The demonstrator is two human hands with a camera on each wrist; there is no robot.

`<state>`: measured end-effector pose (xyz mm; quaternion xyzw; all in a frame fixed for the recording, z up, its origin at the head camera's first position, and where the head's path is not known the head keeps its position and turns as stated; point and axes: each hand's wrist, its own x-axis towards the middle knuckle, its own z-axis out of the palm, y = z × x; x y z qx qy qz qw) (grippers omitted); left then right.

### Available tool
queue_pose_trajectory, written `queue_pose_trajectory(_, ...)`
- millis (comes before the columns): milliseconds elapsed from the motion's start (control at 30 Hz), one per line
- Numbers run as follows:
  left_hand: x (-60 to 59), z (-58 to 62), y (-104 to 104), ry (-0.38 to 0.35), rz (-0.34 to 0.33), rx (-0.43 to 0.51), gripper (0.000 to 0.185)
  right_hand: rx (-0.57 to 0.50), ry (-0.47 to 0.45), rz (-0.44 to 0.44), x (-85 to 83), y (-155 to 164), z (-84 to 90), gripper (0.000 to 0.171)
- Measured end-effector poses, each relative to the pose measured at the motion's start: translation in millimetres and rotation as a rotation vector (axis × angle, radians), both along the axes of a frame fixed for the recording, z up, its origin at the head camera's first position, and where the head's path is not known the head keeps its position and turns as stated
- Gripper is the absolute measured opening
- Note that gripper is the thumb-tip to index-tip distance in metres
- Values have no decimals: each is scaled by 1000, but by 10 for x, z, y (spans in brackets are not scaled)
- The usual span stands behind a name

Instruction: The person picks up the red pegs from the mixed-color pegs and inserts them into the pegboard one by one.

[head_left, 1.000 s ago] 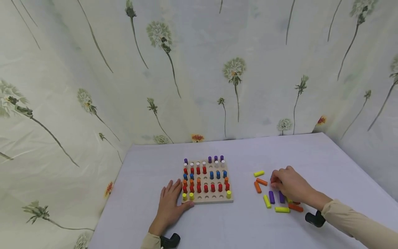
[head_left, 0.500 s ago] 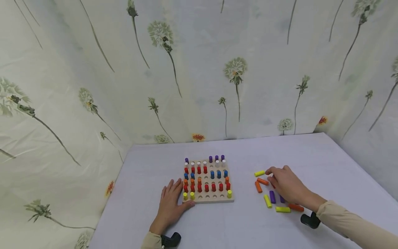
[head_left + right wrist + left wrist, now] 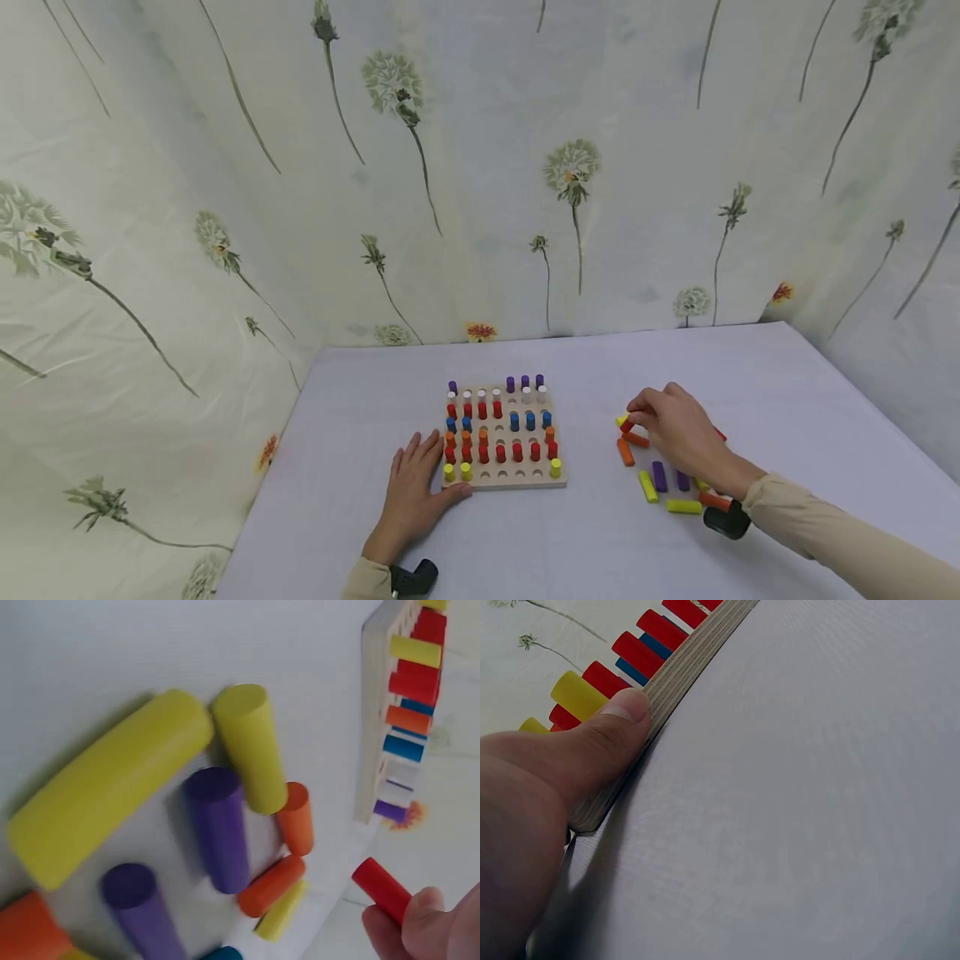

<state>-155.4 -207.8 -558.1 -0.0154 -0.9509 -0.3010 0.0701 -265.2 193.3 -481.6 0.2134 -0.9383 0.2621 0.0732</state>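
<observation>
A wooden pegboard (image 3: pixel 520 482) with rows of coloured pegs stands on the table, left of the loose pegs. At its front left corner rests my left hand (image 3: pixel 411 492), fingers straight along the left side, thumb against the front edge; the left wrist view shows this thumb (image 3: pixel 611 735) beside a yellow peg (image 3: pixel 577 695). Thumb and finger of my right hand (image 3: pixel 682 433) pinch a red peg (image 3: pixel 381 889), raised over the far left of the loose pegs. Under and around that hand lie yellow (image 3: pixel 648 486), orange (image 3: pixel 626 452) and purple (image 3: pixel 659 477) pegs, some partly hidden.
A white cloth covers the table (image 3: pixel 570 542), and flower-printed fabric (image 3: pixel 480 208) hangs behind it. A blue peg end (image 3: pixel 223 953) shows at the bottom of the right wrist view. Another red peg (image 3: pixel 721 434) peeks out behind the right hand.
My right hand has moved left and lifted from among the loose pegs, and the red peg now shows plainly at its fingertips. The left hand keeps its place at the board.
</observation>
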Motion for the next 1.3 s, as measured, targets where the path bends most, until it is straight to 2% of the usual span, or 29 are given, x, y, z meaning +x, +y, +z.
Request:
queue_pose_trajectory(633, 0, -8, -46, 17, -11, 8, 91, -111, 40, 78, -308, -702, 142, 3)
queue_pose_trajectory(800, -5, -24, -44, 4, -6, 13, 90, -149, 32, 90, -373, -858, 137, 4)
queue_pose_trajectory(1000, -9, -6, -37, 1, -5, 6, 90, -141, 43, 114, -441, -1063, 118, 3)
queue_pose_trajectory(1133, 1, 9, -35, 7, -6, 5, 90, -117, 21, 143, -493, -1197, 116, 5)
queue_pose_trajectory(1300, 1, 11, -31, 4, -8, 1, 91, -100, -58, 179, -558, -1340, 109, 5)
